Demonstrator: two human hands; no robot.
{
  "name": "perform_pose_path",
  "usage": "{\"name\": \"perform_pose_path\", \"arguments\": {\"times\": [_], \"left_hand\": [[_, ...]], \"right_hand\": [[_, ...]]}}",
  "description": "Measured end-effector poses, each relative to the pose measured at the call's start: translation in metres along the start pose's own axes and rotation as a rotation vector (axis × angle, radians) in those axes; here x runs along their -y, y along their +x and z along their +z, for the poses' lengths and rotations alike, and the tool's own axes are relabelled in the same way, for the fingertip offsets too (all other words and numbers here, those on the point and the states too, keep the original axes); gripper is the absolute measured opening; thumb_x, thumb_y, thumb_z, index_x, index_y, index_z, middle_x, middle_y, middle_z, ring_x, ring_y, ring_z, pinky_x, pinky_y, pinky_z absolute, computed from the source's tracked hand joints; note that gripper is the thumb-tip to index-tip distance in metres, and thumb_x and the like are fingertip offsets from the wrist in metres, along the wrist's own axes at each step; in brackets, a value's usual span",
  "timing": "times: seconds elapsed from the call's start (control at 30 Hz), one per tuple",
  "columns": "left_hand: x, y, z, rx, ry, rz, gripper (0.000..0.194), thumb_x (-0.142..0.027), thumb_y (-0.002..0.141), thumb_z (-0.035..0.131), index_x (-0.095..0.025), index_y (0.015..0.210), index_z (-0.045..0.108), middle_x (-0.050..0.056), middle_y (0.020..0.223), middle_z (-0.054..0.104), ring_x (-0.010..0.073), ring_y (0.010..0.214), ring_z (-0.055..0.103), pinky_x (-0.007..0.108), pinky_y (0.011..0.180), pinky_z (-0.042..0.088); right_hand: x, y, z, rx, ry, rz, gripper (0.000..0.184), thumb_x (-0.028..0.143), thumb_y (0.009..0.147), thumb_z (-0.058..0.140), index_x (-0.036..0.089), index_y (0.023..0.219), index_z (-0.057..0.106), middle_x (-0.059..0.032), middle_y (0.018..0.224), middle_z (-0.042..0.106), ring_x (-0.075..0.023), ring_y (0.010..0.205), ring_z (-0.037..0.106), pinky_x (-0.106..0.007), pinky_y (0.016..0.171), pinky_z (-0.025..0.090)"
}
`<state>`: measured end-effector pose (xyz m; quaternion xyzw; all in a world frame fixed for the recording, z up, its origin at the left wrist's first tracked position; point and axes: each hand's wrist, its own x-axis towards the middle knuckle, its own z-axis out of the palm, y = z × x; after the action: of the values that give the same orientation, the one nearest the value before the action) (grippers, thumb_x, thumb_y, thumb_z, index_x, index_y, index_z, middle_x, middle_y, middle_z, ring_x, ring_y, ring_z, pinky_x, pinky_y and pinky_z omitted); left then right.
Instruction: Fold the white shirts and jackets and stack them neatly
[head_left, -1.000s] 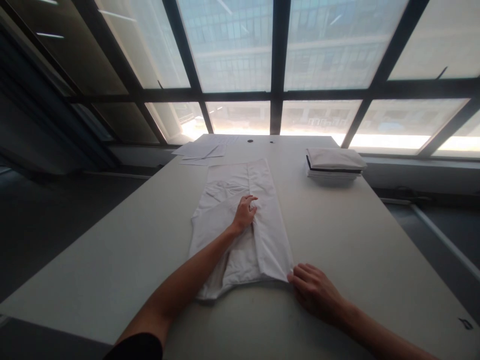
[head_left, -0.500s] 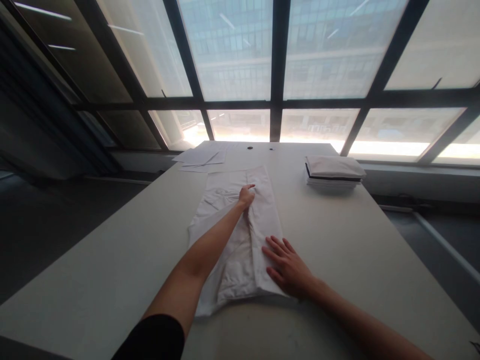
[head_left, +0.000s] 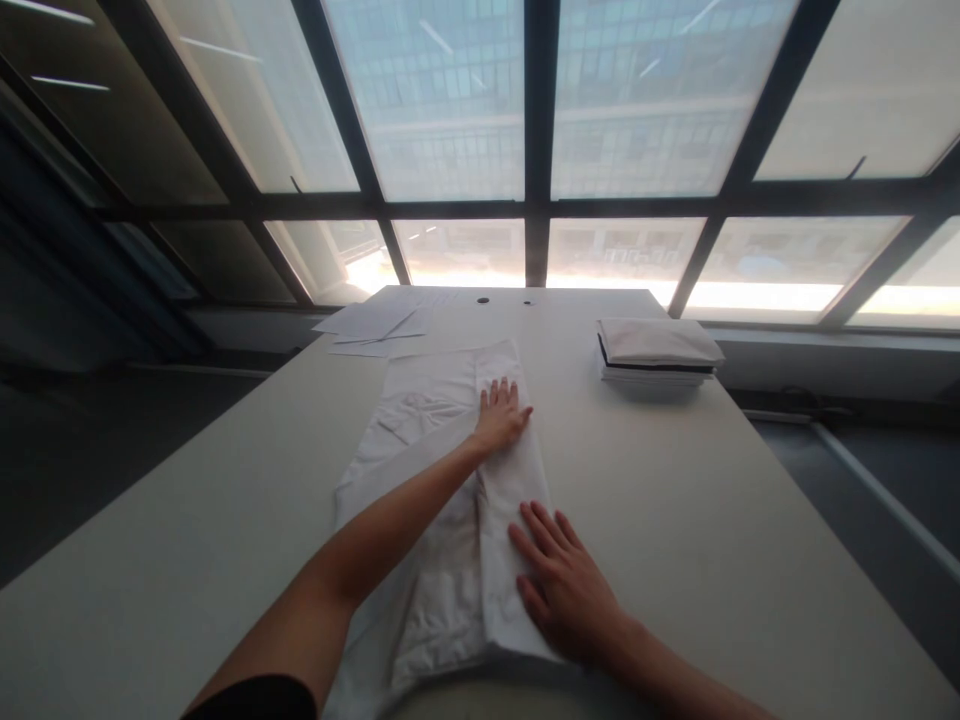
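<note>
A white garment [head_left: 442,540] lies on the table in front of me, its right side folded inward as a long strip. The left part is wrinkled, and my left forearm covers some of it. My left hand [head_left: 502,418] rests flat on the far part of the folded strip, fingers spread. Nearer to me, my right hand [head_left: 562,585] lies on the strip's right edge with its fingers stretched out. Neither hand grips the cloth. What kind of garment it is, I cannot tell.
The white table [head_left: 225,500] reaches toward tall windows. On its far right sits a stack of folded cloth [head_left: 660,345] with a dark layer in it. Several sheets of paper [head_left: 367,322] lie at the far left. Two small round holes show near the far edge.
My left hand has opened from a closed grip on the cloth and now lies flat, slightly to the right on the strip. My right hand stays flat on the edge. The view has shifted slightly.
</note>
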<state>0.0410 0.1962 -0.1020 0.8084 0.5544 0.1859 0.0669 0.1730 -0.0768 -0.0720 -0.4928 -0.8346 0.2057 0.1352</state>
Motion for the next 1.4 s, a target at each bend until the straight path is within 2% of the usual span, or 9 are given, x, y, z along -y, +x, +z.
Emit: {"name": "perform_pose_path", "arguments": {"times": [0.13, 0.23, 0.4, 0.67, 0.87, 1.0, 1.13, 1.23, 1.4], "left_hand": [[-0.014, 0.01, 0.014, 0.131, 0.051, 0.027, 0.076, -0.058, 0.098, 0.035, -0.009, 0.157, 0.026, 0.022, 0.164, 0.018, 0.0372, 0.153, 0.012, 0.058, 0.121, 0.011], [-0.012, 0.04, 0.014, 0.146, 0.042, 0.061, 0.076, -0.054, 0.1, 0.032, -0.004, 0.156, 0.024, 0.024, 0.163, 0.02, 0.0339, 0.153, 0.016, 0.051, 0.122, 0.014], [-0.001, 0.09, 0.014, 0.211, 0.029, 0.038, 0.068, -0.05, 0.101, 0.032, -0.009, 0.155, 0.029, 0.02, 0.163, 0.023, 0.0312, 0.153, 0.016, 0.051, 0.122, 0.015], [0.018, 0.15, 0.022, 0.215, 0.037, -0.022, 0.068, -0.048, 0.1, 0.031, -0.01, 0.157, 0.028, 0.017, 0.165, 0.018, 0.0311, 0.153, 0.013, 0.055, 0.122, 0.01], [0.027, 0.179, 0.032, 0.184, 0.035, -0.059, 0.067, -0.047, 0.099, 0.035, -0.012, 0.157, 0.03, 0.016, 0.165, 0.02, 0.0309, 0.153, 0.013, 0.054, 0.122, 0.007], [0.03, 0.195, 0.025, 0.198, 0.005, -0.062, 0.064, -0.045, 0.101, 0.034, -0.009, 0.154, 0.033, 0.018, 0.163, 0.025, 0.0333, 0.152, 0.016, 0.057, 0.121, 0.01], [0.021, 0.18, 0.015, 0.174, -0.023, -0.021, 0.058, -0.039, 0.105, 0.024, -0.01, 0.154, 0.032, 0.017, 0.162, 0.029, 0.0281, 0.151, 0.023, 0.049, 0.121, 0.018], [0.005, 0.132, 0.018, 0.136, -0.004, 0.072, 0.058, -0.042, 0.105, 0.024, -0.015, 0.156, 0.029, 0.012, 0.162, 0.031, 0.0234, 0.152, 0.022, 0.043, 0.124, 0.011], [-0.016, 0.05, 0.027, 0.152, 0.223, 0.184, 0.074, -0.056, 0.102, 0.021, -0.005, 0.156, 0.027, 0.019, 0.164, 0.021, 0.031, 0.153, 0.013, 0.048, 0.123, 0.013]], "right_hand": [[-0.001, 0.0, 0.003, -0.01, 0.019, -0.002, 0.062, 0.034, 0.097, 0.049, 0.024, 0.156, 0.035, -0.0078, 0.167, 0.015, -0.0255, 0.154, 0.009, -0.051, 0.124, 0.011], [-0.003, 0.0, 0.005, -0.005, 0.023, -0.011, 0.063, 0.035, 0.098, 0.049, 0.024, 0.157, 0.033, -0.0086, 0.167, 0.014, -0.0265, 0.154, 0.009, -0.052, 0.124, 0.011], [-0.004, 0.0, 0.006, 0.001, 0.018, -0.023, 0.065, 0.034, 0.098, 0.05, 0.024, 0.159, 0.029, -0.009, 0.166, 0.014, -0.0278, 0.153, 0.01, -0.053, 0.124, 0.012], [-0.004, 0.001, 0.004, 0.006, 0.017, -0.034, 0.071, 0.03, 0.095, 0.053, 0.024, 0.16, 0.024, -0.0093, 0.166, 0.011, -0.0293, 0.153, 0.011, -0.055, 0.124, 0.013], [-0.007, 0.001, 0.006, 0.042, 0.027, -0.044, 0.074, 0.03, 0.094, 0.053, 0.023, 0.161, 0.021, -0.0094, 0.166, 0.007, -0.0291, 0.153, 0.004, -0.056, 0.124, 0.01], [-0.007, 0.001, 0.005, 0.053, 0.029, -0.045, 0.075, 0.03, 0.095, 0.052, 0.023, 0.161, 0.019, -0.0084, 0.166, 0.004, -0.0284, 0.153, 0.003, -0.056, 0.124, 0.009], [-0.007, 0.002, 0.004, 0.063, 0.031, -0.035, 0.075, 0.031, 0.094, 0.053, 0.024, 0.161, 0.019, -0.0091, 0.166, 0.004, -0.0282, 0.154, 0.003, -0.055, 0.124, 0.009], [-0.006, 0.002, 0.005, 0.064, 0.019, -0.023, 0.074, 0.031, 0.095, 0.053, 0.024, 0.161, 0.02, -0.0088, 0.166, 0.004, -0.0276, 0.154, 0.003, -0.054, 0.124, 0.008], [-0.003, 0.002, 0.006, 0.051, -0.01, 0.0, 0.069, 0.029, 0.097, 0.048, 0.025, 0.16, 0.022, -0.0062, 0.167, 0.003, -0.0252, 0.154, 0.001, -0.052, 0.125, 0.005]]}}
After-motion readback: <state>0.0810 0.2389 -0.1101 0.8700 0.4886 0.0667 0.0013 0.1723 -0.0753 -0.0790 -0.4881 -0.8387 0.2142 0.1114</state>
